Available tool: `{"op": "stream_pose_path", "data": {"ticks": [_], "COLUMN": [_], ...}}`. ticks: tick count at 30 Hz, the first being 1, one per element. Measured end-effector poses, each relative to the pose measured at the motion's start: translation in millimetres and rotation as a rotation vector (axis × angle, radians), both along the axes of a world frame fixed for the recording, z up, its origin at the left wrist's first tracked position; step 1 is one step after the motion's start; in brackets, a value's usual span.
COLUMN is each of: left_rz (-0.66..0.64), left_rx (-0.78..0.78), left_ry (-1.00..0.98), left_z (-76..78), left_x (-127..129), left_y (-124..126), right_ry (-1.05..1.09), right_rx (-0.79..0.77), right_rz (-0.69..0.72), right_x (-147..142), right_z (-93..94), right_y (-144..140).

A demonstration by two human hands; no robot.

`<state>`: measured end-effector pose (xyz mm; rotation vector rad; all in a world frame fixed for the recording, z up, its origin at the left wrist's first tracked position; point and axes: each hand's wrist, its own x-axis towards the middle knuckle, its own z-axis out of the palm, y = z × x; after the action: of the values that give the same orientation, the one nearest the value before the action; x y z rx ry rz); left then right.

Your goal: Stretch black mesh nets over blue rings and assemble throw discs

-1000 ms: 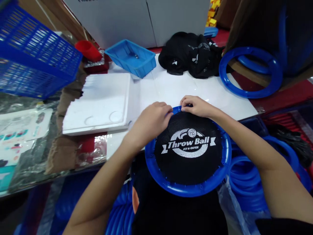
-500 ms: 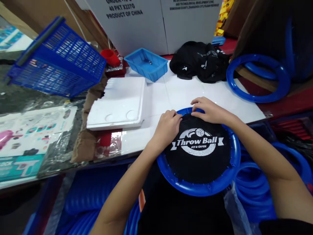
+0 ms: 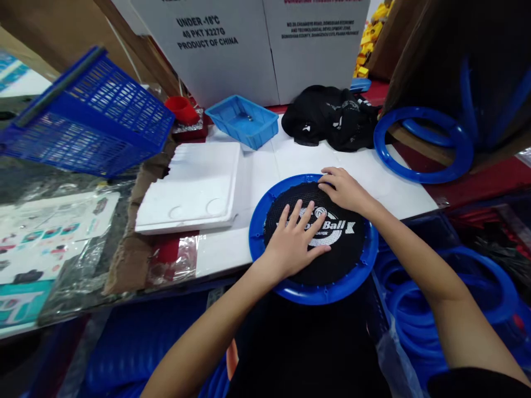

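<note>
A: And here's the left hand (image 3: 295, 237), fingers fanned wide, palm down over the blue-rimmed disc (image 3: 342, 257), hiding some of its white print; where's that disc lying?

B: Right at the near edge of the white tabletop (image 3: 265, 171), close side jutting out over dark clothing (image 3: 307, 354); and the right hand (image 3: 340, 190)?

A: Up at the far rim, fingers bent over it; whether they pinch, I can't tell!

B: Foam slab (image 3: 194, 188) off to the left, light-blue tray (image 3: 257, 135) beyond, black cloth (image 3: 332, 119) heaped at the back; and a blue ring (image 3: 423, 177) over on the right
</note>
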<state>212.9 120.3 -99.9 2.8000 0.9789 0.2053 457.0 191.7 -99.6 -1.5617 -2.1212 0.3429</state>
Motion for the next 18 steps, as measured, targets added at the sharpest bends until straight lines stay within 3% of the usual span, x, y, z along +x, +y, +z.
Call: {"op": "stream_pose_path", "data": {"ticks": [3,6,11,15,18], "left_rz": [0.008,0.026,0.009,0.037,0.238], "left_rx": [0.015,0.044,0.042,-0.086,-0.183], "left_ry": [0.024,0.019,-0.067,-0.421,-0.894], "left_z": [-4.9,-8.0,-9.6,4.0,1.8], "left_x": [-3.1,-2.1,3.1,-10.6,-38.5], "left_y": [6.7,7.0,7.6,-11.2,-51.0], "right_ry": [0.000,0.034,0.033,0.050,0.151], "right_rx": [-0.047,-0.174,-0.300,-0.278,-0.232], "right_rz": [-0.045,-0.099,-0.196,-0.206,-0.211], "right_x": [11.7,22.8,28.7,25.7,25.5], "right_z": [12.5,19.3,5.3,-3.9,-6.7], "right_y": [-14.9,-48.9,-81.1,-79.9,-81.6]}}
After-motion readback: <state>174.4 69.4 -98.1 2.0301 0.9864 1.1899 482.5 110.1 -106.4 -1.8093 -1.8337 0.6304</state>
